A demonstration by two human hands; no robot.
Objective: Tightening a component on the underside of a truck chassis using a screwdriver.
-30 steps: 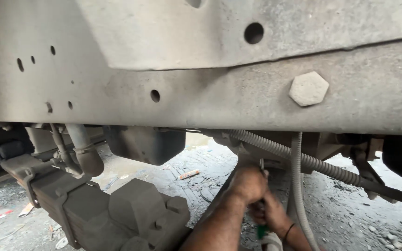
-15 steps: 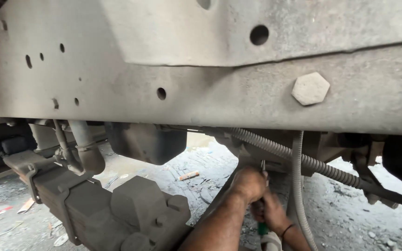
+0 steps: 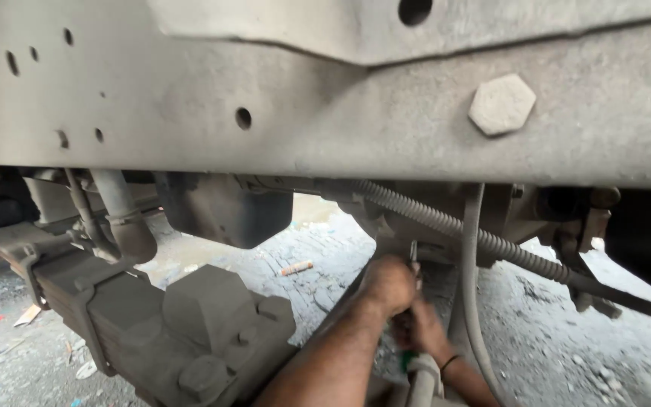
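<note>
1. Your left hand is clenched around a thin metal tool pushed up toward the fitting under the dusty frame rail.
2. Your right hand sits just below it, gripping the tool's green handle.
3. It looks like mid-loosening; steady pressure seems needed, clear of the ribbed hose.
4. Below lies gritty ground, outdoors.

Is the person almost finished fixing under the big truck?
Hard to tell. Both hands, left hand and right hand, grip a green-handled tool pushed up against a part beneath the dusty frame. Nothing looks removed; the big hex bolt sits in place.
</note>
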